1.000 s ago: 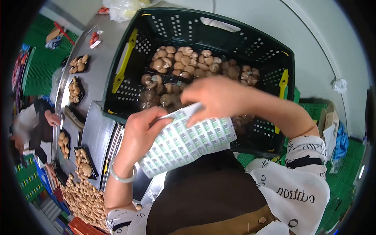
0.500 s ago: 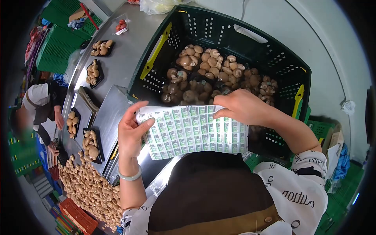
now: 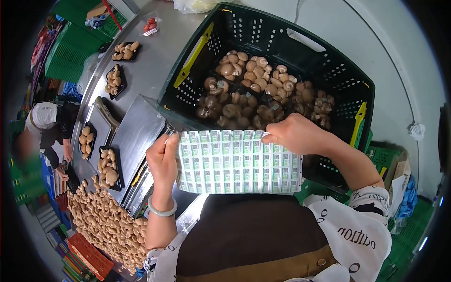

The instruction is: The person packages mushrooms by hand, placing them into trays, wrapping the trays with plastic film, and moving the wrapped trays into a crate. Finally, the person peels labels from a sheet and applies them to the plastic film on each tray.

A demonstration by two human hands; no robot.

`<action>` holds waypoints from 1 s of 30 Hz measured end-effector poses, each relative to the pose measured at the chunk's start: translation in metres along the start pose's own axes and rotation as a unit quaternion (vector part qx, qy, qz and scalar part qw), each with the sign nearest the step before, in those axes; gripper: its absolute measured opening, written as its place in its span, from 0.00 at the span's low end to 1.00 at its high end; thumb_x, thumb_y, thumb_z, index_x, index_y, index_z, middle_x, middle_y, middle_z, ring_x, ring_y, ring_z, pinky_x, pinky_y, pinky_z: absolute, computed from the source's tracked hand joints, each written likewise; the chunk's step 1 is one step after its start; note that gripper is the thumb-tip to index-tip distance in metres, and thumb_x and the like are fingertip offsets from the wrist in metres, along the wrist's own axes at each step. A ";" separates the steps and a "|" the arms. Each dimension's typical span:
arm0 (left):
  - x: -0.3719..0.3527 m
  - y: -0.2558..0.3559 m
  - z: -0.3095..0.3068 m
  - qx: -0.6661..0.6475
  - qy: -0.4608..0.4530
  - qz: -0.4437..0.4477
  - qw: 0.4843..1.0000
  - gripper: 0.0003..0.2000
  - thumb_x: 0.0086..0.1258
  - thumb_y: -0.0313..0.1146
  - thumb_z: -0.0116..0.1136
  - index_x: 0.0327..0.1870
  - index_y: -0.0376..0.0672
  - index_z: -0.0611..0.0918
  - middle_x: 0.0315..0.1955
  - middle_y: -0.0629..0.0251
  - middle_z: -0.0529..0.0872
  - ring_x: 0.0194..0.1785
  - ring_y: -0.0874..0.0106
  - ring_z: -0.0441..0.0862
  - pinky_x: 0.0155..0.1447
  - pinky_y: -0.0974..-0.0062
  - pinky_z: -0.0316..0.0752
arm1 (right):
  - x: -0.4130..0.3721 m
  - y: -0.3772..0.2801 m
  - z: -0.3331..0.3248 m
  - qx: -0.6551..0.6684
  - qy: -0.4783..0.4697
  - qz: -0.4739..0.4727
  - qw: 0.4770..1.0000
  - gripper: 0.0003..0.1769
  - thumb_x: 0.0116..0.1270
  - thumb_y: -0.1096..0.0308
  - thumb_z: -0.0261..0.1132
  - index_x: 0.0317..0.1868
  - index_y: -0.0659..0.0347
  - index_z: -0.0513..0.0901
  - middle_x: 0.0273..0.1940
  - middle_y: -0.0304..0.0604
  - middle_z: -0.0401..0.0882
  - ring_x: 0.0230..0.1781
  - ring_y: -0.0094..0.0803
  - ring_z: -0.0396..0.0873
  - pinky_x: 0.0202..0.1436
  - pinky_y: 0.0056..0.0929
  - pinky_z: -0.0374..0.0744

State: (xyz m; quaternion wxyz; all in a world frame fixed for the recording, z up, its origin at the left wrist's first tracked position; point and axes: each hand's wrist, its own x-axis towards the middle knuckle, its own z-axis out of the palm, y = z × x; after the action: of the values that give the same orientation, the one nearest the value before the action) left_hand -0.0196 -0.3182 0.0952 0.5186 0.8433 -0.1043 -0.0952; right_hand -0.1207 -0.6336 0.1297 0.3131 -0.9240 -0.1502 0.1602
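A white sheet of small green-printed labels (image 3: pixel 239 162) is stretched between my two hands, in front of my dark apron. My left hand (image 3: pixel 163 157), with a pale bangle at the wrist, pinches its upper left edge between thumb and fingers. Along the top edge, right of the middle, my right hand (image 3: pixel 293 134) grips the sheet with thumb and bent fingers. Just beyond the sheet stands a dark green crate (image 3: pixel 282 28) holding several packs of mushrooms (image 3: pixel 256 73); small labels show on some packs. The sheet and my right hand hide the crate's near side.
On the steel table (image 3: pixel 159 56) to the left are several black trays of mushrooms (image 3: pixel 112 82) and a small pack of red fruit (image 3: pixel 150 27). A large heap of loose mushrooms (image 3: pixel 105 225) lies lower left. Another person (image 3: pixel 51 124) works at the far left.
My left hand has closed its spread fingers onto the sheet's corner and shifted slightly. The sheet is now flatter and more level. My right hand has moved a little right and down.
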 end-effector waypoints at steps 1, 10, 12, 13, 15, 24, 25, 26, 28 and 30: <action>0.006 0.001 0.002 -0.013 -0.006 0.074 0.997 0.11 0.71 0.34 0.59 0.29 0.35 0.81 0.16 0.74 0.72 0.23 0.84 0.66 0.27 0.82 0.60 | 0.001 0.003 0.001 0.025 -0.003 0.021 0.999 0.21 0.71 0.55 0.59 0.26 0.64 0.76 0.18 0.50 0.74 0.21 0.48 0.77 0.27 0.41 0.73; 0.000 0.021 0.015 -0.131 -0.049 -0.085 0.986 0.08 0.70 0.31 0.61 0.41 0.34 0.83 0.25 0.73 0.82 0.27 0.86 0.73 0.31 0.87 0.66 | 0.027 -0.002 0.007 -0.049 0.158 -0.059 0.984 0.19 0.68 0.52 0.61 0.44 0.61 0.76 0.38 0.45 0.79 0.39 0.43 0.79 0.40 0.39 0.76; 0.000 0.024 0.019 -0.117 -0.044 -0.076 0.989 0.08 0.70 0.31 0.61 0.40 0.34 0.83 0.25 0.73 0.82 0.26 0.87 0.72 0.30 0.88 0.65 | 0.036 -0.012 0.008 -0.060 0.135 -0.090 0.985 0.19 0.66 0.52 0.62 0.40 0.62 0.75 0.38 0.44 0.78 0.40 0.41 0.79 0.40 0.38 0.78; 0.000 0.025 0.020 -0.105 -0.041 -0.070 0.991 0.08 0.70 0.31 0.61 0.41 0.34 0.83 0.25 0.73 0.82 0.26 0.87 0.72 0.30 0.88 0.65 | 0.041 -0.017 0.009 -0.066 0.123 -0.106 0.984 0.20 0.66 0.51 0.62 0.38 0.63 0.75 0.38 0.43 0.77 0.41 0.40 0.79 0.41 0.38 0.78; 0.001 0.027 0.020 -0.093 -0.038 -0.065 0.993 0.08 0.70 0.31 0.61 0.41 0.34 0.83 0.25 0.72 0.82 0.26 0.87 0.72 0.30 0.88 0.65 | 0.047 -0.014 0.014 -0.090 0.128 -0.119 0.981 0.18 0.65 0.54 0.63 0.35 0.62 0.74 0.33 0.43 0.75 0.39 0.38 0.79 0.40 0.36 0.79; 0.002 0.021 0.026 -0.105 -0.039 -0.091 0.990 0.09 0.70 0.32 0.61 0.40 0.33 0.83 0.25 0.74 0.80 0.27 0.87 0.71 0.31 0.87 0.65 | 0.045 -0.010 0.022 -0.152 0.200 -0.168 0.953 0.16 0.62 0.56 0.65 0.34 0.59 0.73 0.32 0.40 0.73 0.35 0.36 0.78 0.36 0.33 0.76; 0.003 0.020 0.027 -0.104 -0.036 -0.091 0.990 0.09 0.70 0.32 0.61 0.40 0.33 0.83 0.25 0.74 0.80 0.27 0.87 0.71 0.32 0.87 0.65 | 0.048 -0.010 0.021 -0.143 0.206 -0.153 0.956 0.16 0.62 0.56 0.65 0.33 0.59 0.73 0.31 0.40 0.73 0.34 0.35 0.78 0.35 0.33 0.76; 0.003 0.020 0.027 -0.104 -0.035 -0.092 0.990 0.08 0.70 0.31 0.61 0.39 0.33 0.83 0.25 0.74 0.81 0.28 0.87 0.71 0.32 0.87 0.65 | 0.049 -0.010 0.020 -0.135 0.213 -0.136 0.958 0.16 0.63 0.56 0.64 0.33 0.59 0.73 0.30 0.40 0.74 0.33 0.35 0.78 0.34 0.33 0.76; 0.003 0.019 0.029 -0.113 -0.032 -0.088 0.989 0.08 0.70 0.31 0.61 0.39 0.33 0.83 0.26 0.74 0.80 0.28 0.87 0.71 0.32 0.87 0.65 | 0.053 -0.005 0.024 -0.132 0.180 -0.146 0.964 0.15 0.65 0.55 0.62 0.33 0.59 0.73 0.28 0.39 0.74 0.29 0.35 0.78 0.32 0.33 0.76; 0.005 0.018 0.032 -0.123 -0.030 -0.083 0.988 0.08 0.70 0.31 0.61 0.38 0.33 0.83 0.26 0.75 0.80 0.29 0.87 0.70 0.32 0.87 0.64 | 0.056 0.001 0.030 -0.153 0.200 -0.174 0.952 0.12 0.65 0.58 0.61 0.33 0.58 0.73 0.23 0.36 0.73 0.24 0.33 0.77 0.28 0.31 0.75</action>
State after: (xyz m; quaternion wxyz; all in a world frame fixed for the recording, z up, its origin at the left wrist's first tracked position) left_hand -0.0244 -0.3545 0.0966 0.6052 0.7757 -0.0366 -0.1754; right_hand -0.0814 -0.5975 0.0949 0.2143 -0.9334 -0.2661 -0.1099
